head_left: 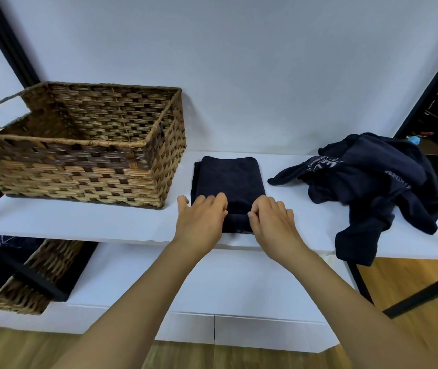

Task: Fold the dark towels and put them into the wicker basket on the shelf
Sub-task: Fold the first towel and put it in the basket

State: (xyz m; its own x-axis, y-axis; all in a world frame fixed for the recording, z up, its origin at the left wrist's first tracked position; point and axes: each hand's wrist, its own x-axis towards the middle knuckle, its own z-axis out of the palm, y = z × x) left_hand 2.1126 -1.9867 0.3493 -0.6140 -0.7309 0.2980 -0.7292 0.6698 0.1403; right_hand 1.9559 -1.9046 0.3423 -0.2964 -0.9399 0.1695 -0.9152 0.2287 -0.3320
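On the white shelf (79, 222) I find my left hand (202, 219) and right hand (273, 222) pinching the folded towel's (228, 179) near edge, folding apparently done, next a lift left into the wicker basket (79, 166); crumpled towels (367, 182) wait right, pale wall (239, 62) behind.

- Two wicker baskets: one on the white shelf (79, 225), one on the lower shelf (138, 275).
- One folded dark towel (228, 179).
- One crumpled heap of dark towels (372, 187); how many it holds cannot be told.
- Two hands: left (199, 222), right (273, 225).
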